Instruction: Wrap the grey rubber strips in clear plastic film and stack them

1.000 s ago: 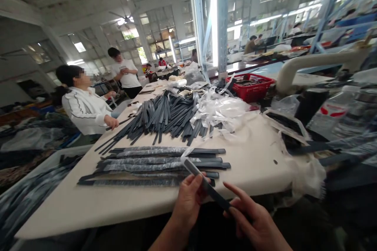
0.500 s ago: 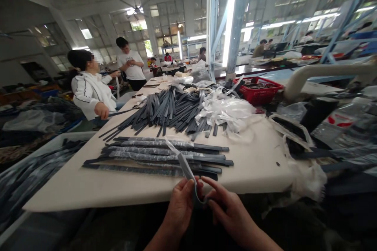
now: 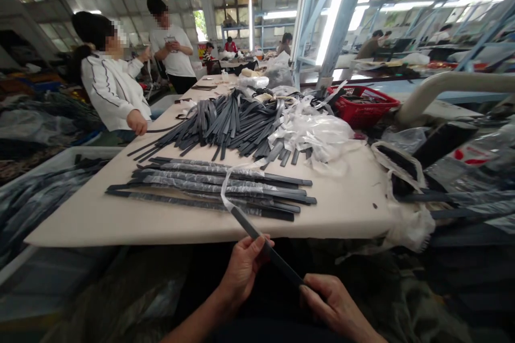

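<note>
Closest thing, bottom centre of the frame, is the strap (image 3: pixel 281 263), held just off the near edge of the tabletop (image 3: pixel 341 220). Its long axis is a diagonal, lower right to upper left. Right hand (image 3: pixel 336 303) has its fingers pinching the lower-right end, and left hand (image 3: pixel 243 265) has it pinched between thumb and fingers further up.

It's flat, narrow and dark grey, pretty straight, squared edges, slight sheen near the upper end. A thin, soft-looking white strip (image 3: pixel 224 193) comes off that end and curls up over the wrapped straps (image 3: pixel 197 185). Those lie mostly crosswise at centre, dark ends poking out of crinkly clear film.

The tabletop is smooth beige with a rounded edge. Lower left there's a pale bin (image 3: pixel 52 163) of more dark strips. Past the wrapped ones, a messy fanned pile (image 3: pixel 237 123) of loose straps, with shiny, crumpled white plastic (image 3: pixel 311 126) on its right, then a red basket (image 3: pixel 360 107). Upper left, a person in a white jacket (image 3: pixel 110 88) has a hand on another dark strip, and someone in a white T-shirt (image 3: pixel 173 53) is behind.
</note>
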Available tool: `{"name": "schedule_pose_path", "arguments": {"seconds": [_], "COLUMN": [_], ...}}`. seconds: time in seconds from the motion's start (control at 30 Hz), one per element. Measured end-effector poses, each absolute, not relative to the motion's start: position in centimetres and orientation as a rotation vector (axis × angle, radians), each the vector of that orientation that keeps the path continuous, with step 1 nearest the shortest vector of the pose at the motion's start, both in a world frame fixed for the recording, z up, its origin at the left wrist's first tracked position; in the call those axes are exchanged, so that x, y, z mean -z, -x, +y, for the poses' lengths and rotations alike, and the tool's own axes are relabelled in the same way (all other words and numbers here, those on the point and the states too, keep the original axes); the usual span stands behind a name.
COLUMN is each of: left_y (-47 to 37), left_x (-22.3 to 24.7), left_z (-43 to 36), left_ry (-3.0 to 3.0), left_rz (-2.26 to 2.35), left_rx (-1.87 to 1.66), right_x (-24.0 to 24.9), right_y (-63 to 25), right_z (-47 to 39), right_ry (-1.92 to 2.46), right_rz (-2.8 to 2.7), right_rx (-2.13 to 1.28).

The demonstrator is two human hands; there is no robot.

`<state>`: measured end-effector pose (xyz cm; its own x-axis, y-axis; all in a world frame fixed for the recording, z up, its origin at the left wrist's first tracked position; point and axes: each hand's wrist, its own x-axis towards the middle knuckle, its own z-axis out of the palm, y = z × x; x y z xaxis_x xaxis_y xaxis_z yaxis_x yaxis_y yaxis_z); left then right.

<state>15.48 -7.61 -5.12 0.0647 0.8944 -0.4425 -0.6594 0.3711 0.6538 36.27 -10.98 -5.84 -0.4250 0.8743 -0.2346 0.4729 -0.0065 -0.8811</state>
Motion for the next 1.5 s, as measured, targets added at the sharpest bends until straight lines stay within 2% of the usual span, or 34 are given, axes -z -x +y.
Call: {"name": "schedule_pose_path", "arguments": {"seconds": [0.2, 0.33, 0.5, 0.8, 1.07, 1.27, 1.5], "left_y": [-16.5, -16.3, -16.1, -17.1, -15.5, -16.4, -15.2], "left_x": [4.6, 4.7, 5.3, 5.4, 5.2, 6.0, 5.7], "left_z": [-8.7, -8.7, -8.9, -10.1, -8.6, -9.6, -8.4], "left_ry": [-0.332, -0.363, -0.367, -0.514, -0.446, -0.512, -0.577], "left_rz": [0.914, 0.916, 0.948, 0.913, 0.992, 0.932, 0.955], "left_rx": [-1.088, -1.186, -1.199, -1.073, -1.326, -1.161, -1.219], "right_x": [4.9, 4.3, 5.8, 6.0, 7.9, 5.8, 4.9], "right_y": [-33.7, -33.1, -34.4, -33.0, -34.5, -31.2, -31.5], "right_z": [-10.4, -10.2, -11.9, -10.8, -11.6, -9.3, -7.8], "right_ry": [1.254, 1.140, 1.246, 1.135, 1.149, 1.039, 1.018], "right_rz": [-1.979, -1.937, -1.785, -1.761, -1.815, -1.790, -1.869], "right_rx": [-1.258, -1.375, -1.565, -1.453, -1.518, -1.458, -1.392]}}
